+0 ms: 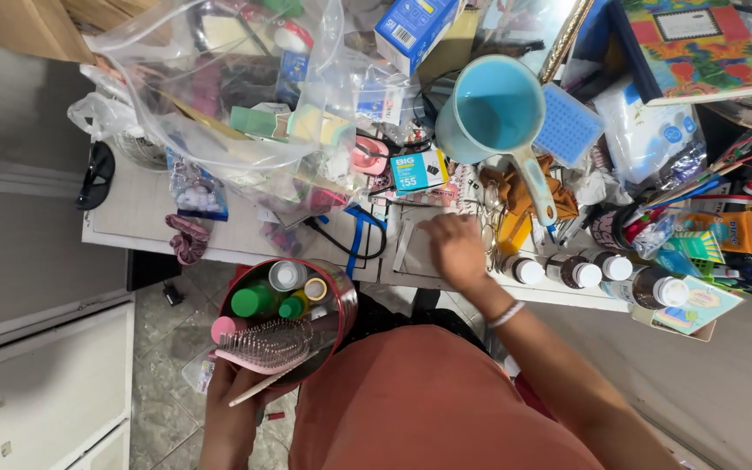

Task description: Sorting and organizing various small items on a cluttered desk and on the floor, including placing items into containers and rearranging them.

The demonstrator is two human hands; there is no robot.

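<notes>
The left hand (235, 409) grips a round red tin (345, 300) from below, fingers wrapped under its near rim, so the tin sits just above and ahead of the palm, held off the near edge of the white table (137, 209). Inside the tin stand a green bottle (252, 301), a white-capped bottle (288, 274) and a yellow-capped one (315, 288), with a pink hairbrush (265, 346) lying bristles-up across the side nearest the hand, its handle running down toward the fingers. The right hand (459, 250) rests further along the same table edge, to the right of the tin and well apart from it, palm down with fingers curled on a flat grey pouch (411, 248); whether it pinches the pouch or only presses on it cannot be told. A white band (507, 313) circles that wrist. Just right of the hand stands a row of dark bottles with white caps (580, 271). Beyond the hand, deeper on the table, a light blue dipper (493, 113) lies with its handle pointing back toward the hand. Above the tin, a large clear plastic bag (219, 96) stuffed with small items covers the table's left part.
</notes>
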